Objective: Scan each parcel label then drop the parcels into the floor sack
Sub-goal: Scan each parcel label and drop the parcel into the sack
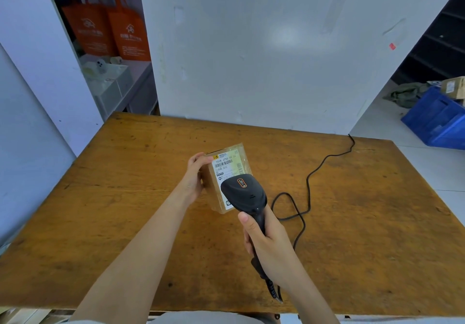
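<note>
A small brown cardboard parcel (214,185) is held over the middle of the wooden table (125,198), its white barcode label (226,165) facing up. My left hand (195,175) grips the parcel's left side. My right hand (266,243) holds the handle of a black barcode scanner (245,194), whose head sits right over the lower part of the label and covers it. The scanner's black cable (308,185) loops across the table to the far edge. No floor sack is in view.
A white wall panel (264,47) stands right behind the table. A blue plastic crate (437,120) with a cardboard box sits on the floor at the right. On the left, shelves hold orange bags (108,29) and a white bin.
</note>
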Tool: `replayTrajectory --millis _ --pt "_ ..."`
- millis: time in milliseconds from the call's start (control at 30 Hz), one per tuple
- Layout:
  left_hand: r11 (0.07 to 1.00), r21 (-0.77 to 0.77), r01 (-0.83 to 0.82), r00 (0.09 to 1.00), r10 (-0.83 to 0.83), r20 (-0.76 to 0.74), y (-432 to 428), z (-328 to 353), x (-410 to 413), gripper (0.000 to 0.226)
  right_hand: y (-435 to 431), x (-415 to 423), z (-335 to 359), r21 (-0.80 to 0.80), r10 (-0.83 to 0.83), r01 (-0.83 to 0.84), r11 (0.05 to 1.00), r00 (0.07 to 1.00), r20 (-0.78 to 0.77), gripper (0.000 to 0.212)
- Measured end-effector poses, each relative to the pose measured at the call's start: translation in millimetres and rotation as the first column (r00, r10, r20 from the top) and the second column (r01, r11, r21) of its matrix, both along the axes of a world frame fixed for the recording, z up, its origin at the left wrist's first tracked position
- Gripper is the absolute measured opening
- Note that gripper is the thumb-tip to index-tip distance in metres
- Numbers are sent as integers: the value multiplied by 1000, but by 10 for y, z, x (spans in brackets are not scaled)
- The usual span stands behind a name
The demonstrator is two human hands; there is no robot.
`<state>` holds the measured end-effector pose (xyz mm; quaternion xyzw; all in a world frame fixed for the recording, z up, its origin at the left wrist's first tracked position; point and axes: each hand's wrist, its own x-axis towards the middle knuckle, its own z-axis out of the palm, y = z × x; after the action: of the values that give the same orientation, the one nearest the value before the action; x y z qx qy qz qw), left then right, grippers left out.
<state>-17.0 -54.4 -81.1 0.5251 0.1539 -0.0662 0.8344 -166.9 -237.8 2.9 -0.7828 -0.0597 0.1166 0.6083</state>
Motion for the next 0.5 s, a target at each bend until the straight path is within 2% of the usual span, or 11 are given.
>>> replayTrajectory --millis 133,267,367,433,500 --pt "1000 8 18 1000 -18 11 31 -16 14 98 -61 27 -90 -13 -69 69 998 997 41 44" --pt "1000 5 -15 1000 15 -5 93 -12 -8 101 -293 235 -402 -138 -247 252 958 967 55 28" --pt "998 -11 -56 998 55 -27 154 -21 -51 98 -507 445 -764 -339 -334 326 882 942 36 38" --pt "996 -30 -80 996 79 -45 203 -33 -91 86 -602 550 -984 -527 -330 295 797 944 30 43" --pt "994 -42 -97 994 94 -59 249 -54 -132 84 -657 623 -1134 -684 -323 239 689 946 5 54"
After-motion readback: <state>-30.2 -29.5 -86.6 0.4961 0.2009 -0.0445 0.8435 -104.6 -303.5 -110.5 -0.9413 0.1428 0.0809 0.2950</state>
